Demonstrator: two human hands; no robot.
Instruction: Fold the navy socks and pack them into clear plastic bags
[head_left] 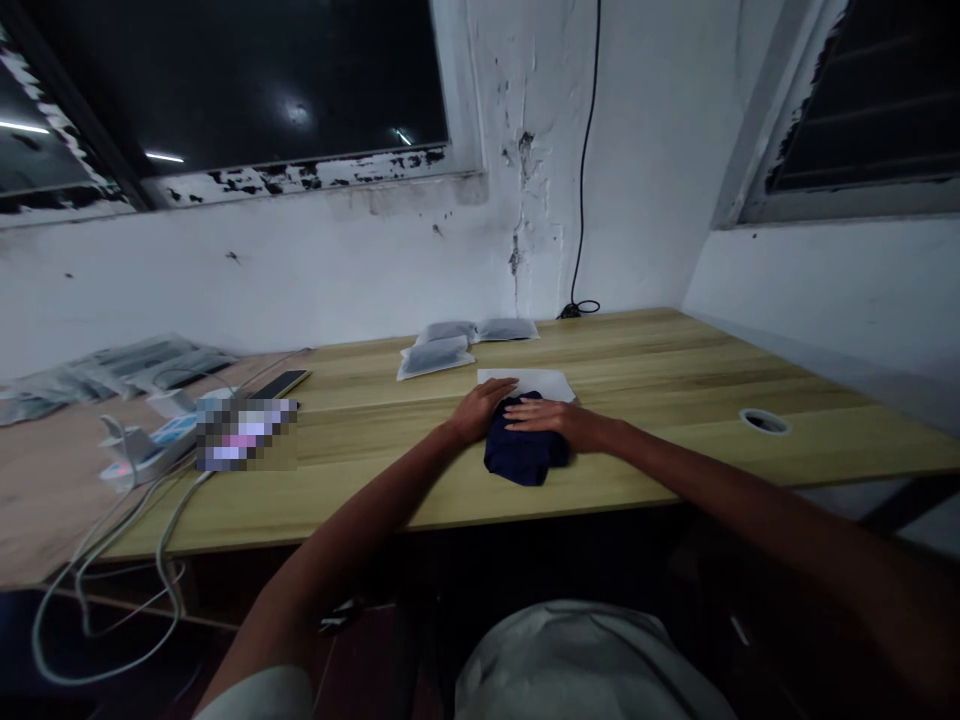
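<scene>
Dark navy-blue soft cloth bundle (517, 462) lies on the yellowish wood-grain table (360, 490), near its front edge, as the head view shows. A flat white sheet or bag (551, 383) lies just behind it, partly covered by the hands and the cloth.

What can go wrong, in my judgement: the cloth looks loose, so uneven pressing could wrinkle it or open its folds. If the two hands push in different directions, the bundle could become crooked. A push forward could also move the white sheet, because it looks thin and light.

About the pose: both forearms come inward from the two sides. The right hand (555, 422) lies flat across the top of the cloth, with its fingers stretched toward the left. The left hand (481, 408) rests at the far left edge of the cloth, its fingers slightly bent; I cannot tell whether it pinches anything.
</scene>
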